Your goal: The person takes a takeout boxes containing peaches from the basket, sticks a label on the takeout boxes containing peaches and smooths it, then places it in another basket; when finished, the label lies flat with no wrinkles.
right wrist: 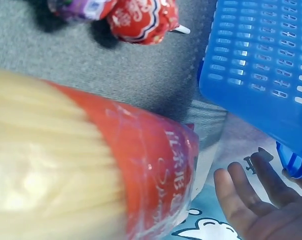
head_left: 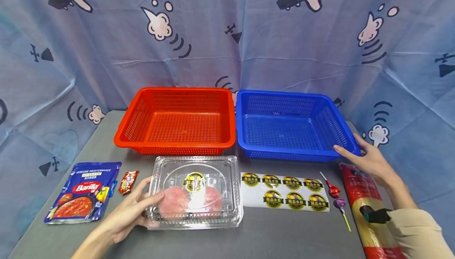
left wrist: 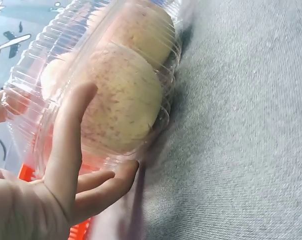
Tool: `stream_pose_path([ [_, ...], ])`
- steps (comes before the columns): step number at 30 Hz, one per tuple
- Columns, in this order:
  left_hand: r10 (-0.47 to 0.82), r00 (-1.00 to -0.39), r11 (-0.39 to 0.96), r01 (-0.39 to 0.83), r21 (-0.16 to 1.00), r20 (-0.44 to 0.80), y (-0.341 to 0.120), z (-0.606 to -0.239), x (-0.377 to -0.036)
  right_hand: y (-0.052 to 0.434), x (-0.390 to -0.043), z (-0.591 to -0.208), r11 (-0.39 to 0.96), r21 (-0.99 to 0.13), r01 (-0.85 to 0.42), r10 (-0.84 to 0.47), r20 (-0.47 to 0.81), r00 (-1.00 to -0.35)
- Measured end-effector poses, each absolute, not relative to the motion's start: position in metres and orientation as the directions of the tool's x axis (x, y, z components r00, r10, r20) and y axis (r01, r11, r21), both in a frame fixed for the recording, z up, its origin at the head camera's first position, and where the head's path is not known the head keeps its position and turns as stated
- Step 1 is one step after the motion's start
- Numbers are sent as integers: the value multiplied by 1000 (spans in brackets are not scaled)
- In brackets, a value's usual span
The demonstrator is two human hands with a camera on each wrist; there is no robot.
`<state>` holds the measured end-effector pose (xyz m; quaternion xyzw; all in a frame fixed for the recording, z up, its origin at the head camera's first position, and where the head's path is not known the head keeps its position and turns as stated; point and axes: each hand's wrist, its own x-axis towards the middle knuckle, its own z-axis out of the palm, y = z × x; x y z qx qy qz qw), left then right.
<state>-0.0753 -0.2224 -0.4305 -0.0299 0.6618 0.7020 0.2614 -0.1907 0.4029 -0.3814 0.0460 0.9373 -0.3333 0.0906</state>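
Note:
My left hand (head_left: 128, 209) grips the left side of a clear plastic fruit box (head_left: 232, 196), thumb on the lid and fingers lower down. Inside lie pale, pink-speckled round fruits (left wrist: 118, 100), and a round black-and-gold sticker (head_left: 194, 181) is on the lid. At the far right, my right hand (head_left: 373, 164) holds the right front corner of a blue basket (head_left: 284, 154), thumb over the rim. Its other fingers reach outside the basket in the right wrist view. A sheet of similar stickers (head_left: 254, 199) lies right of the box.
Left of the blue basket stands a red basket (head_left: 177, 146). A blue Barilla sauce pouch (head_left: 83, 192) and a small red snack packet (head_left: 128, 182) lie at left. Two lollipops (head_left: 334, 191) and a long pack of noodles (head_left: 369, 211) lie at right. A patterned curtain (head_left: 213, 26) hangs behind.

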Motion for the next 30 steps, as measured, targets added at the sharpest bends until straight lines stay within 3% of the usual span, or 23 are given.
stream_pose_path([
  [8,352,-868,-4,-376,927,-351,-215,-411,-72,403,-190,-385,747,-649,144,17,-198,-980],
  [16,386,-885,-74,-311,948,-260,-188,-364,-88,405,-191,-387,726,-672,145,18,-193,-981],
  [22,325,-922,-105,-257,961,-211,-150,-334,-121,407,-192,-389,704,-695,146,8,-197,-980],
  [30,250,-952,-106,-211,972,-179,-94,-320,-184,403,-192,-391,689,-706,160,8,-214,-977],
])
